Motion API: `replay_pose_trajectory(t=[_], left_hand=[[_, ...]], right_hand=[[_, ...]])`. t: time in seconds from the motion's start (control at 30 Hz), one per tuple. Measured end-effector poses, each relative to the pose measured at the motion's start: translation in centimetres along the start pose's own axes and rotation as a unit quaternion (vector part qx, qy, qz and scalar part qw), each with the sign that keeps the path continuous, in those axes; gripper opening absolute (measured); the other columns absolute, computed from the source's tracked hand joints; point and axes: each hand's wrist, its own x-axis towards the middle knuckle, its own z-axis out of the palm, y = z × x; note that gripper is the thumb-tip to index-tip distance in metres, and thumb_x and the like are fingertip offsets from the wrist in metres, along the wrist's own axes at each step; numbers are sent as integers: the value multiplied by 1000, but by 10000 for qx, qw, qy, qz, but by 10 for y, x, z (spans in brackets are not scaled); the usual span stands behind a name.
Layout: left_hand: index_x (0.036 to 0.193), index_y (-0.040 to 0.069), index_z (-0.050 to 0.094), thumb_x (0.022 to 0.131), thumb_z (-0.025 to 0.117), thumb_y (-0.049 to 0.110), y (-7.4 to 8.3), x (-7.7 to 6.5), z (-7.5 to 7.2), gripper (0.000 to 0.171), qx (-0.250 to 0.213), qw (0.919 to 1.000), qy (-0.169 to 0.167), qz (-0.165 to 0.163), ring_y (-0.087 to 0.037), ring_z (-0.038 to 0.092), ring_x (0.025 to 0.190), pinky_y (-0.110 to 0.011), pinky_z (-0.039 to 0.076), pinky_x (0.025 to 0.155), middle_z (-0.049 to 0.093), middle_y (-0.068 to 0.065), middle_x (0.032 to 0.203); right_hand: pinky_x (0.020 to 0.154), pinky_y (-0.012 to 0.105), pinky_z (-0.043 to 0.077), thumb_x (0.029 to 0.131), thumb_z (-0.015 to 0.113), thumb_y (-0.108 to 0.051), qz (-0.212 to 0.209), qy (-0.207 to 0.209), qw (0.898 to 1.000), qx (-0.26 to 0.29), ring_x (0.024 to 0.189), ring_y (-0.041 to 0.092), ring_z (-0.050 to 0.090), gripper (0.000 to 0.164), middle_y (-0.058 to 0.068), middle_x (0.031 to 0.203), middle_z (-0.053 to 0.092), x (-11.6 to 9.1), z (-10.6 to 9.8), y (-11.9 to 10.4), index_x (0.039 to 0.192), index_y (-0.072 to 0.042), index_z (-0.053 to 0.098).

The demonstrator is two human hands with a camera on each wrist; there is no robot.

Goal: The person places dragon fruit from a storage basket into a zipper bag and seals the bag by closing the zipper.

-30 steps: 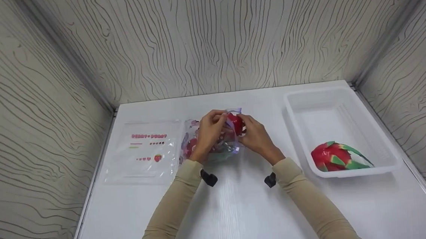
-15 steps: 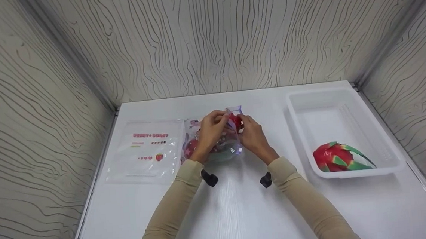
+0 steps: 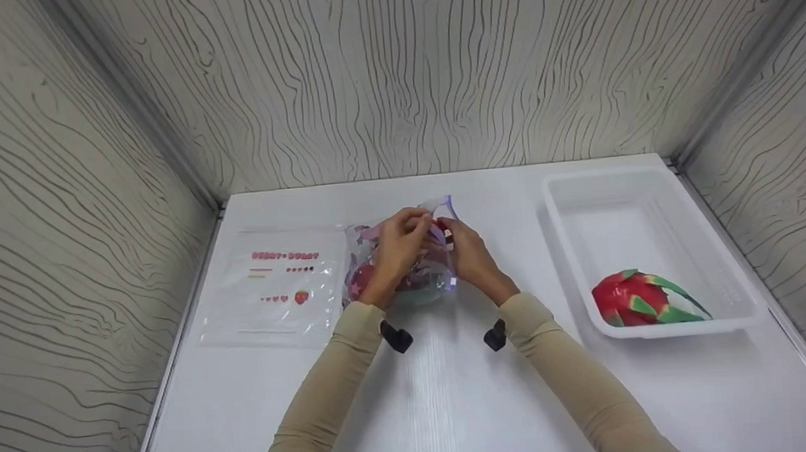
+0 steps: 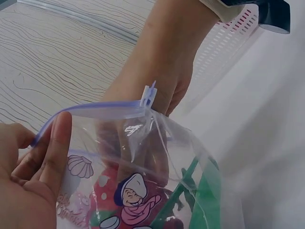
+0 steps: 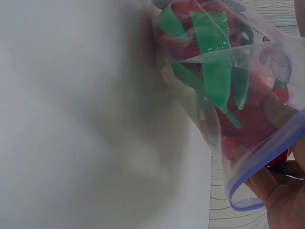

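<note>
A clear zip bag (image 3: 430, 284) with purple edging and cartoon prints lies mid-table, its mouth facing right. My left hand (image 3: 396, 249) pinches the rim of that mouth between thumb and fingers. My right hand (image 3: 470, 251) is at the opening and holds a red object (image 3: 439, 223), mostly covered by fingers and bag, so its kind is unclear. In the left wrist view, the right hand's fingers reach down inside the bag, behind the plastic. Through the film in the right wrist view show red shapes with green leaf-like strips (image 5: 213, 57).
Left of the bag lies another flat clear bag (image 3: 268, 327) with red lettering and a strawberry print. At the right stands a white plastic basket (image 3: 568, 257), a red and green dragon fruit (image 3: 635, 298) at its near end. Wood-grain walls (image 3: 393, 78) surround the white table.
My right hand has moved left with the red object, further into the bag's mouth, and less of the red shows. The left hand keeps its hold on the rim.
</note>
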Motion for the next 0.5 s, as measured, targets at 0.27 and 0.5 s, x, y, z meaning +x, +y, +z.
replay_pose_trajectory(t=[0.27,0.5], left_hand=[[125,4,71,107,64,23,-2,-2,-1,27,90,9998,114,-106,-17,75,78,-31,66,75,79,-9,102],[122,9,71,107,64,23,-1,-2,0,22,84,9996,190,-186,-19,76,78,-33,66,73,79,-7,99]], right_hand=[[113,52,52,104,67,-8,-24,-716,9957,591,138,46,60,69,30,158,50,0,-4,5,162,3,32],[111,53,54,105,67,-10,-6,-745,9950,666,135,46,62,65,32,152,55,0,-6,6,159,7,36]])
